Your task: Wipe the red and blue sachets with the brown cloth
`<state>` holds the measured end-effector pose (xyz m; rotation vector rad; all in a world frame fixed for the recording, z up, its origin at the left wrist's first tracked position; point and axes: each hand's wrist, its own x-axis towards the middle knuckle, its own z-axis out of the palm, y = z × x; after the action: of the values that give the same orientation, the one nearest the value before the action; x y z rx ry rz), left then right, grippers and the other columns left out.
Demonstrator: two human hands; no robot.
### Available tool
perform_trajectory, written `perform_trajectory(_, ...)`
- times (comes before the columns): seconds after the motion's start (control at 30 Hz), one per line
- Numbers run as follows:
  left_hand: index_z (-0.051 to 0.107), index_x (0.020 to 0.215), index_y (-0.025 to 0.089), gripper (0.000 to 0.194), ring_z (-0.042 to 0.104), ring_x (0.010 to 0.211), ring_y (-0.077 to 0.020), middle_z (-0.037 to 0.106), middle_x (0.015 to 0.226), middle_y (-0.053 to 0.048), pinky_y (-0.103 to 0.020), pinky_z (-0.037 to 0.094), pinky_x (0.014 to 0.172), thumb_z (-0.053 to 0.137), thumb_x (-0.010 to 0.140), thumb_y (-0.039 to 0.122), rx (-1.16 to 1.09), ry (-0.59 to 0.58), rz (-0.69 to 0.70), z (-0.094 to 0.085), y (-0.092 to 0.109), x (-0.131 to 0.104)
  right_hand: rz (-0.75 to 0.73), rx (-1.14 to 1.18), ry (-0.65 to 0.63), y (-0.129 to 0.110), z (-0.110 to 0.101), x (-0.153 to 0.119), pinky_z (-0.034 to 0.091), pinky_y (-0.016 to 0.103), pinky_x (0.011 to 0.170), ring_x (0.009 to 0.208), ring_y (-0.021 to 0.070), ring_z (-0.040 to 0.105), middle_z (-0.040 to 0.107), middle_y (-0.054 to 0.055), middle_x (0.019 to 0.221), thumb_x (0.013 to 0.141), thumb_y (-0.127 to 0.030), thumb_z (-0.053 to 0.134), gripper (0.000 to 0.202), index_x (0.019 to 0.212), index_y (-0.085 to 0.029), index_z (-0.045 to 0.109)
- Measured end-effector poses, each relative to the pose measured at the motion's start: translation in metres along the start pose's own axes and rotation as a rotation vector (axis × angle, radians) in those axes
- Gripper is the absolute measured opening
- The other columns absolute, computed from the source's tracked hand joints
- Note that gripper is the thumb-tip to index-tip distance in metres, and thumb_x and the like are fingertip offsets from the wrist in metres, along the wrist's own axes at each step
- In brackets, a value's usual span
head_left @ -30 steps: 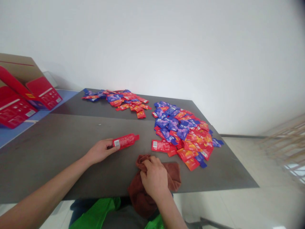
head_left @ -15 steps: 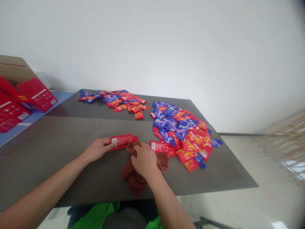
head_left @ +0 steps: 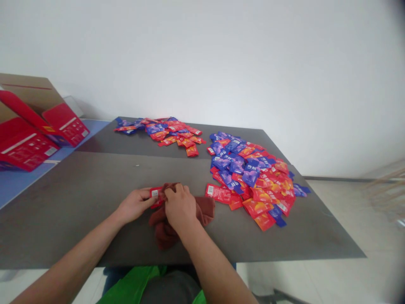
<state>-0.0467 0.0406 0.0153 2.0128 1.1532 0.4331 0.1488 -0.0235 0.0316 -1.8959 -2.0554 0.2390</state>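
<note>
Left hand (head_left: 136, 205): set to the left of the cloth; its grip is pinched between thumb and fingers on the barcode end of a red pouch.
Red pouch (head_left: 155, 193): near the middle of the worktop, between the two hands; its left end with a white barcode label shows, while the rest runs under the cloth and out of sight.
Right hand (head_left: 182, 207): back upward, just beside the left hand; its grip is curled down around a bunch of brown cloth over the pouch. Whether any fingertip touches the pouch itself, I cannot tell.
Brown cloth (head_left: 163, 233): crumpled, gathered under the right hand, with loose folds spreading toward the near edge and a flap out to the right.
Near pile (head_left: 249, 174): red, orange and purple-blue pouches heaped on the right part of the worktop, well apart from the left hand.
Loose-lying pouch (head_left: 218, 193): red, barcode up, at the left edge of that heap, near the cloth's flap.
Far pile (head_left: 171, 131): a smaller heap of similar pouches toward the wall (head_left: 202, 63).
Worktop (head_left: 79, 198): dark grey, with a seam across it.
Carton (head_left: 28, 145): red outside, brown inside, flaps raised, on a blue surface (head_left: 9, 192) at the left.
Clothing (head_left: 133, 287): bright green, below the near edge.
</note>
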Motion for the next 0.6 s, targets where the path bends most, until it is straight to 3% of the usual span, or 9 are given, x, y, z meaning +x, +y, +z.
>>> perform_trajectory(0.1, 0.078, 0.086, 0.021, 0.044, 0.067, 0.098, -0.0259, 0.077, 0.105, -0.005, -0.033, 0.051, 0.089, 0.054, 0.089, 0.057, 0.01, 0.018, -0.028, 0.002, 0.004, -0.001, 0.209, -0.088, -0.025, 0.026, -0.013, 0.004, 0.048, 0.033, 0.076, 0.103, 0.0254, 0.054, 0.06, 0.011, 0.111, 0.103, -0.026, 0.045, 0.024, 0.104, -0.022, 0.069)
perform_trajectory(0.17, 0.078, 0.087, 0.021, 0.044, 0.067, 0.097, -0.0254, 0.077, 0.104, -0.004, -0.032, 0.052, 0.088, 0.054, 0.089, 0.057, 0.009, 0.014, -0.023, 0.002, 0.005, 0.0, 0.251, -0.091, 0.002, 0.028, -0.025, 0.006, 0.048, 0.033, 0.078, 0.103, 0.0247, 0.054, 0.059, 0.012, 0.112, 0.102, -0.026, 0.046, 0.023, 0.107, -0.022, 0.069)
perform_trajectory(0.27, 0.077, 0.078, 0.02, 0.042, 0.068, 0.088, -0.0225, 0.076, 0.092, -0.003, -0.029, 0.053, 0.083, 0.054, 0.089, 0.054, 0.0, 0.016, 0.013, 0.003, 0.004, 0.0, 0.097, -0.001, 0.078, 0.003, -0.029, 0.004, 0.047, 0.032, 0.08, 0.106, 0.0231, 0.053, 0.057, 0.009, 0.118, 0.101, -0.033, 0.051, 0.022, 0.117, -0.027, 0.065)
perform_trajectory(0.33, 0.074, 0.071, 0.02, 0.04, 0.067, 0.084, -0.0214, 0.075, 0.086, -0.002, -0.028, 0.053, 0.08, 0.055, 0.088, 0.05, -0.006, 0.026, 0.028, 0.003, 0.003, 0.0, -0.043, 0.057, 0.058, -0.017, -0.021, 0.001, 0.048, 0.031, 0.081, 0.107, 0.0225, 0.052, 0.057, 0.007, 0.119, 0.1, -0.038, 0.053, 0.023, 0.118, -0.03, 0.064)
perform_trajectory(0.4, 0.073, 0.071, 0.02, 0.039, 0.067, 0.087, -0.0213, 0.075, 0.09, -0.003, -0.029, 0.052, 0.083, 0.054, 0.089, 0.047, 0.01, 0.022, 0.047, 0.004, 0.002, 0.0, -0.072, 0.071, 0.011, -0.022, -0.009, 0.001, 0.048, 0.031, 0.08, 0.106, 0.0225, 0.052, 0.058, 0.006, 0.116, 0.101, -0.039, 0.052, 0.021, 0.113, -0.029, 0.066)
perform_trajectory(0.5, 0.074, 0.076, 0.02, 0.042, 0.067, 0.091, -0.0211, 0.074, 0.098, -0.003, -0.029, 0.051, 0.086, 0.049, 0.093, 0.048, 0.076, 0.01, 0.055, 0.006, 0.004, 0.0, 0.077, -0.009, -0.029, 0.003, -0.002, 0.005, 0.048, 0.031, 0.08, 0.105, 0.0228, 0.053, 0.06, 0.009, 0.113, 0.102, -0.03, 0.049, 0.021, 0.106, -0.025, 0.069)
perform_trajectory(0.6, 0.073, 0.072, 0.019, 0.046, 0.067, 0.087, -0.0207, 0.073, 0.094, -0.003, -0.028, 0.051, 0.081, 0.049, 0.094, 0.052, 0.114, 0.023, 0.033, 0.006, 0.004, 0.0, 0.195, -0.099, -0.047, 0.027, -0.012, 0.012, 0.048, 0.033, 0.081, 0.104, 0.0234, 0.054, 0.06, 0.012, 0.111, 0.101, -0.021, 0.046, 0.023, 0.105, -0.021, 0.07)
